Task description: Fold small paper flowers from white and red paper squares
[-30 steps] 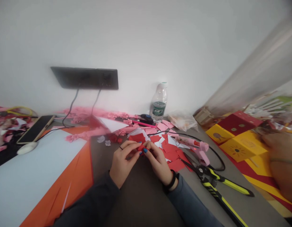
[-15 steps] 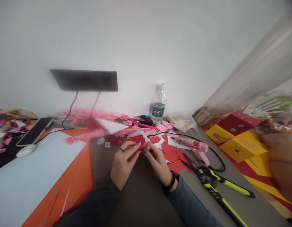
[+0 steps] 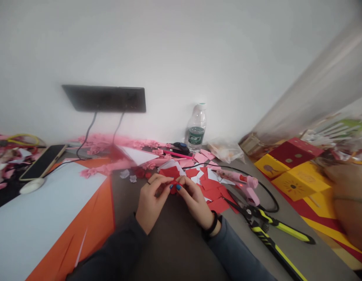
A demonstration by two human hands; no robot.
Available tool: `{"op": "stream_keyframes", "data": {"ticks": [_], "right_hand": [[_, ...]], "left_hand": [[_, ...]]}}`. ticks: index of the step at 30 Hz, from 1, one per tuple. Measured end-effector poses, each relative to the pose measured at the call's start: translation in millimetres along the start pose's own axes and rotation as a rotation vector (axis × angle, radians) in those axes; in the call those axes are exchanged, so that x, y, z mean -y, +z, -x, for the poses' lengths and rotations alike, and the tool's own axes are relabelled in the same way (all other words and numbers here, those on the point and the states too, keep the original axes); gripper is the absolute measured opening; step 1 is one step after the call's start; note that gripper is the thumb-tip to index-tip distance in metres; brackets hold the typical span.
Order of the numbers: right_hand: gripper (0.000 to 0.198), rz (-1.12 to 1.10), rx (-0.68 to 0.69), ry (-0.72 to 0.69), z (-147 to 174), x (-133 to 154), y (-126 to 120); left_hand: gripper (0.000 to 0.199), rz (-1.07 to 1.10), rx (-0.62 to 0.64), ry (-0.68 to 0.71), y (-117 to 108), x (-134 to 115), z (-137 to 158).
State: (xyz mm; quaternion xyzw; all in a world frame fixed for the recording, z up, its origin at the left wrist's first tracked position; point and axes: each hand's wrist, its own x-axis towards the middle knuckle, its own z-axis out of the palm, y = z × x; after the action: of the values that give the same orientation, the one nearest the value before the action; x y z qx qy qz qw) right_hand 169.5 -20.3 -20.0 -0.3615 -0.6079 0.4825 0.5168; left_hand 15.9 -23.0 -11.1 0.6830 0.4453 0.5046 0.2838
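Between the fingertips of both hands is a small piece of red paper (image 3: 174,188), bent or curled; its exact shape is mostly hidden by the fingers. My left hand (image 3: 154,201) pinches it from the left, with thumb and fingers together. From the right, my right hand (image 3: 195,201) grips the same piece, thumb in front. Just behind the hands lie red paper pieces (image 3: 213,191) mixed with white ones. Pink paper flowers (image 3: 103,168) run along the back of the desk, and two small crumpled pale paper bits (image 3: 133,178) sit left of my fingers.
To the right are a pink hot glue gun (image 3: 248,189) with its cord and yellow-black pliers (image 3: 263,224). A water bottle (image 3: 196,130) stands by the wall. Large white paper (image 3: 49,214) over orange sheets (image 3: 95,210), a phone (image 3: 43,162) and a mouse (image 3: 32,186) are left. Yellow-red boxes (image 3: 298,181) stand right.
The fingers have shifted slightly around the red paper, and less of it shows above them. Both hands stay in nearly the same place; the surroundings have not moved.
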Motion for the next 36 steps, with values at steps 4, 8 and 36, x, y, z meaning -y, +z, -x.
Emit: {"op": "stream_keyframes", "data": {"ticks": [4,8,36], "right_hand": [[0.024,0.010,0.008,-0.018,0,0,0],[0.025,0.034,0.013,-0.020,1,0,1],[0.030,-0.031,0.064,0.108,-4,-3,-7]], "left_hand": [[0.012,0.249,0.021,-0.250,0,2,-2],[0.006,0.282,0.050,-0.281,1,3,-3],[0.015,-0.214,0.217,0.463,-24,1,-11]]}}
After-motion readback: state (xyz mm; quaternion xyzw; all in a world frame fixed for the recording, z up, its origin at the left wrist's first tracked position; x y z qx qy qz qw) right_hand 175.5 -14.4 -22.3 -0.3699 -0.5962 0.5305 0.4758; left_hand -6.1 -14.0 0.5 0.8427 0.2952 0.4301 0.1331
